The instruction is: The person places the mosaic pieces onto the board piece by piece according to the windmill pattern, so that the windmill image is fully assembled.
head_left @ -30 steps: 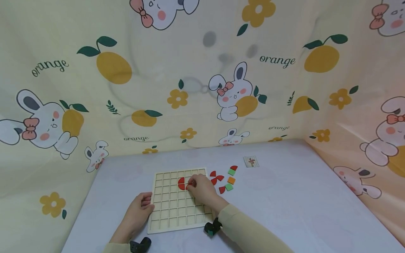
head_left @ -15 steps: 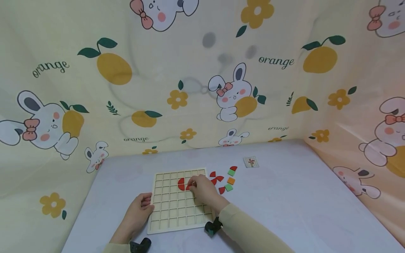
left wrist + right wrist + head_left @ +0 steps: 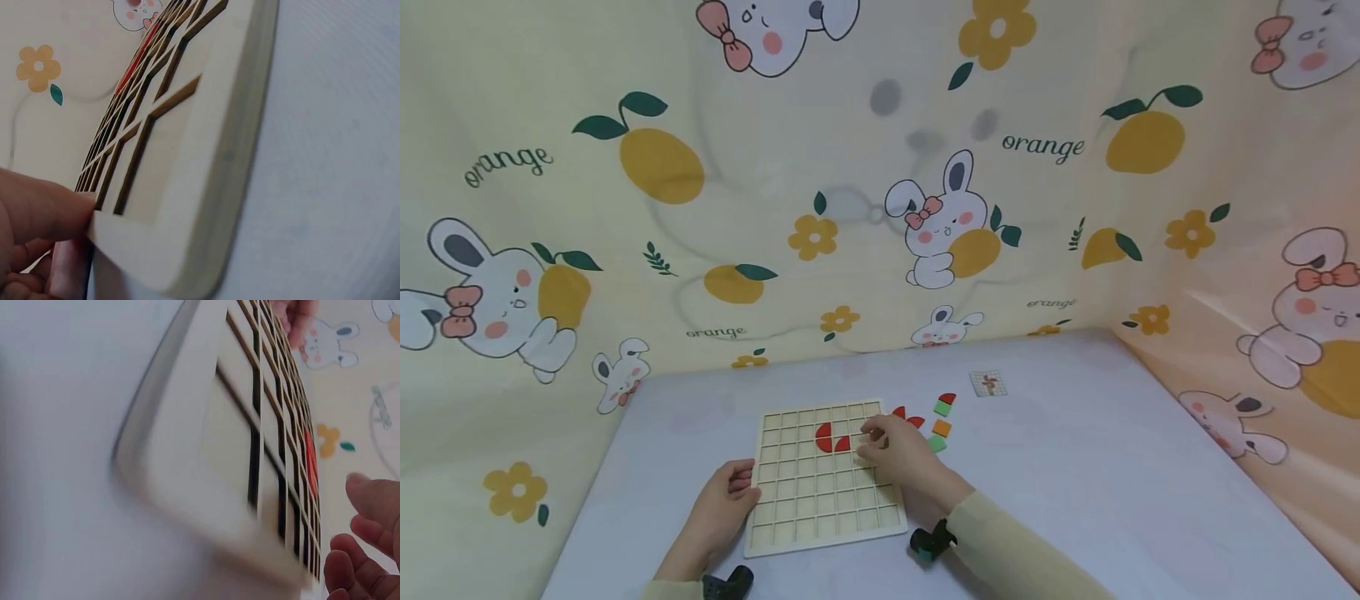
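Observation:
A pale wooden board (image 3: 805, 504) with a raised square grid lies on the table. Red quarter-circle tiles (image 3: 824, 445) sit in neighbouring squares near its far middle. My left hand (image 3: 718, 504) holds the board's left edge, thumb (image 3: 72, 209) on top of the rim and the other fingers beside and below it. Over the board's right side is my right hand (image 3: 902, 454), just right of the red tiles. Its thumb and fingers (image 3: 375, 500) stand apart with nothing between them in the right wrist view.
Right of the board lie loose tiles: red quarter circles (image 3: 915, 422), green pieces (image 3: 943, 408) and an orange square (image 3: 942, 427). Some are partly hidden by the right hand. A small pattern card (image 3: 988, 383) lies farther back. A printed cloth (image 3: 850, 167) rises behind the table.
My right hand has let go of a red quarter-circle tile, now lying in a grid square, and has moved right. My left hand stays at the board's edge. The view has shifted slightly.

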### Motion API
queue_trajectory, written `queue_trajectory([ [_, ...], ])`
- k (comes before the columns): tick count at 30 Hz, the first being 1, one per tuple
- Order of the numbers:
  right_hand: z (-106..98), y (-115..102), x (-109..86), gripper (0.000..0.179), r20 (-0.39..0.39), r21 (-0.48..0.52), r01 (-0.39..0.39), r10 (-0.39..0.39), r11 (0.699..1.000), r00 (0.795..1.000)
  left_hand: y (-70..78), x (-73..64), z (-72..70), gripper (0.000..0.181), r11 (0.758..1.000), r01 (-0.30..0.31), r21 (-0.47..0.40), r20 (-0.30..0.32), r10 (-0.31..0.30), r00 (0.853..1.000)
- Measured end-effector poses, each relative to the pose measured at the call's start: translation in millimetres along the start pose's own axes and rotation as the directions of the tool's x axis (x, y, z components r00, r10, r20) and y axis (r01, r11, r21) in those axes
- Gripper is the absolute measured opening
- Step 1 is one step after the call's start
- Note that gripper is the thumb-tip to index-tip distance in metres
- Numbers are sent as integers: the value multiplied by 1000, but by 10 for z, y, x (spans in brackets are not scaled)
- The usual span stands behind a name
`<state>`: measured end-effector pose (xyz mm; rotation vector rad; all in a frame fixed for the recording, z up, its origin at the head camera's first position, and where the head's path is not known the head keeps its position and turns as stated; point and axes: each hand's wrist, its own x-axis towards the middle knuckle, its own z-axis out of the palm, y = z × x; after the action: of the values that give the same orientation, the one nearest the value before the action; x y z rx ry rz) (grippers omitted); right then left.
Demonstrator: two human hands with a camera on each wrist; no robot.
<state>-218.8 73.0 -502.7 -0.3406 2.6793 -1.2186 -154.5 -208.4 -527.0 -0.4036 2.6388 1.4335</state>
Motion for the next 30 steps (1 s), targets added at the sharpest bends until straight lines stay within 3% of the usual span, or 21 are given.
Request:
queue_trajectory([
  [8,-305,210,-107,38,-28,-6,-32,32,999,999,-47,26,1,50,1000,7,18,-7,-7,1000],
  [15,-513,389,-195,38,-34,13,-110,111,994,993,-51,38,14,50,1000,-1,16,-4,1,1000],
  [23,-628,560,-251,38,-98,-63,-134,128,989,987,-40,35,10,50,1000,-21,7,5,21,1000],
  [30,-627,577,-251,36,-114,-73,-140,132,987,985,-40,29,4,49,1000,-18,4,3,18,1000],
])
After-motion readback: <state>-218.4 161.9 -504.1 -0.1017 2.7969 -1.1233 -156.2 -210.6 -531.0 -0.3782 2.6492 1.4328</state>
